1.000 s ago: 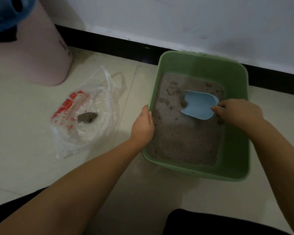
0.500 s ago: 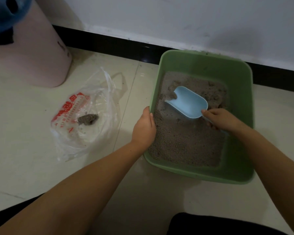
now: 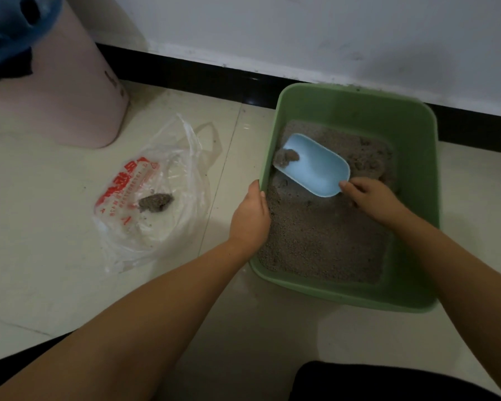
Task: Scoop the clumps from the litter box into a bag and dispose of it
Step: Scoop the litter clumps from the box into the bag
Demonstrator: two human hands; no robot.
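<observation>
floor (image 3: 55, 256) | clump (image 3: 286, 157) on scoop (image 3: 315, 166) tip, opposite right hand (image 3: 370, 198)

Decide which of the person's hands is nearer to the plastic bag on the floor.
Left. The left hand grips the litter box wall beside the bag; the right hand holds the scoop inside the box, farther off.

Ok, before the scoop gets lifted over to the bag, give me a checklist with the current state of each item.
1. Clump on the scoop: ok, though it sits at the front lip.
2. Right hand holds the scoop: ok, at its rear end; handle hidden.
3. Left hand steadies the box: ok, it grips the left rim.
4. Bag open to receive: cannot tell; it lies crumpled on the floor, one clump already on it.
5. Path from box to bag: ok, bare floor between.
</observation>
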